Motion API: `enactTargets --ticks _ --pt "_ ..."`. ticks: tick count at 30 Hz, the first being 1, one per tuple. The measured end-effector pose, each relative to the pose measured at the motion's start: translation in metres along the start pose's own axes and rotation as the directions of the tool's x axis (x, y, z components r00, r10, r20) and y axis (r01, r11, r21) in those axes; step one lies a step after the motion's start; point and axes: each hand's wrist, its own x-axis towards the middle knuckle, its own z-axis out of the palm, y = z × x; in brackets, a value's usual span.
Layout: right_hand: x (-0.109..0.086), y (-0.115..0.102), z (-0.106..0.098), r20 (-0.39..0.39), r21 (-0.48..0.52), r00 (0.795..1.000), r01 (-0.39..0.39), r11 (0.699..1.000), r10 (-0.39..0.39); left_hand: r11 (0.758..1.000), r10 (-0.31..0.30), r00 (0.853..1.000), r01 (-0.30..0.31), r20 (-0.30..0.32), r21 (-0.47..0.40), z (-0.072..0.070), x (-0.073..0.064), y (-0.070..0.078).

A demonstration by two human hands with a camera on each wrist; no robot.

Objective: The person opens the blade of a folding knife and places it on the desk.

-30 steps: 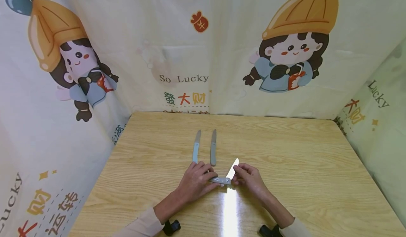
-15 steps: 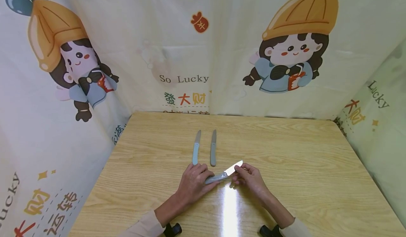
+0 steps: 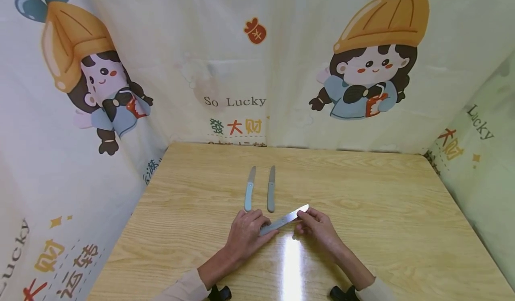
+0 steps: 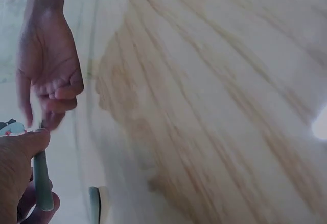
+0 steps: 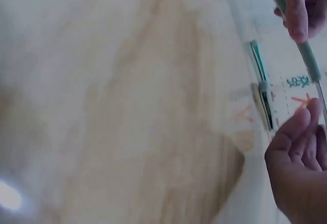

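Observation:
A folding knife (image 3: 278,223) with a grey handle is held slanting above the table, its blade in line with the handle. My left hand (image 3: 244,231) grips the handle from the left. Thumb and fingers of my right hand (image 3: 319,229) pinch the shiny blade near its tip. In the left wrist view the knife's handle (image 4: 43,183) sticks out of the left hand, while the blade is mostly hidden. The right wrist view shows the left hand (image 5: 297,9) on the handle and the right hand (image 5: 296,168) at the blade.
Two unfolded knives lie side by side on the wooden table (image 3: 362,193), just beyond the left hand: one with a light blue handle (image 3: 249,196), one with a grey handle (image 3: 271,198). A printed cloth (image 3: 289,68) hangs behind the table and at its sides.
The held knife's blade has swung outward from a steep angle to straight in line with the handle. The handle has tilted up to the right. Both hands keep their hold.

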Motion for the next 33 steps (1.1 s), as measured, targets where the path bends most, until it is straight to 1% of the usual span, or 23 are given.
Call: enactTargets --ticks 3,5,7,8,10,13,15,18,20,22,24,26,30,32,33 --pt "-0.001 -0.001 -0.002 0.098 -0.010 0.995 0.025 1.000 -0.024 0.997 -0.044 0.999 0.044 -0.005 -0.059 0.001 0.002 0.004" --pt "0.000 0.000 -0.001 0.187 -0.002 0.982 0.032 0.999 -0.031 0.989 -0.094 0.996 0.093 0.001 -0.118 0.001 0.002 0.007" --pt "0.001 0.002 0.001 0.260 0.004 0.965 0.044 0.999 -0.043 0.973 -0.147 0.989 0.148 0.018 -0.178 0.002 0.003 0.010" --pt "0.001 0.003 0.003 0.281 0.010 0.958 0.051 0.999 -0.052 0.962 -0.175 0.984 0.178 0.033 -0.206 0.002 0.003 0.012" --pt "0.002 0.004 0.005 0.296 0.000 0.952 0.075 0.997 -0.072 0.938 -0.228 0.972 0.237 0.066 -0.255 0.002 0.003 0.016" --pt "0.002 0.006 0.007 0.276 -0.039 0.956 0.114 0.993 -0.099 0.900 -0.284 0.951 0.307 0.120 -0.310 0.003 0.002 0.021" --pt "0.002 0.007 0.008 0.264 -0.054 0.958 0.129 0.990 -0.110 0.874 -0.306 0.940 0.341 0.152 -0.346 0.003 0.001 0.023" --pt "0.002 0.008 0.009 0.249 -0.045 0.961 0.136 0.990 -0.121 0.832 -0.323 0.924 0.380 0.204 -0.405 0.004 0.002 0.027" --pt "0.003 0.009 0.010 0.222 -0.039 0.968 0.128 0.991 -0.116 0.803 -0.333 0.912 0.407 0.239 -0.436 0.004 0.003 0.028" --pt "0.004 0.008 0.012 0.186 -0.036 0.977 0.112 0.993 -0.104 0.783 -0.337 0.901 0.428 0.272 -0.451 0.004 0.004 0.029" --pt "0.005 0.008 0.014 0.150 -0.028 0.985 0.089 0.996 -0.084 0.767 -0.343 0.889 0.451 0.302 -0.457 0.004 0.005 0.029" --pt "0.006 0.007 0.016 0.127 -0.016 0.990 0.069 0.998 -0.066 0.759 -0.347 0.881 0.464 0.321 -0.456 0.004 0.005 0.029" --pt "0.008 0.006 0.018 0.112 0.005 0.992 0.054 0.999 -0.054 0.736 -0.365 0.860 0.501 0.357 -0.455 0.004 0.007 0.028" --pt "0.009 0.003 0.018 0.110 -0.009 0.992 0.057 0.998 -0.056 0.730 -0.377 0.848 0.520 0.373 -0.443 0.003 0.007 0.026" --pt "0.011 0.001 0.017 0.105 -0.015 0.993 0.059 0.998 -0.057 0.721 -0.384 0.840 0.532 0.382 -0.444 0.002 0.008 0.025"
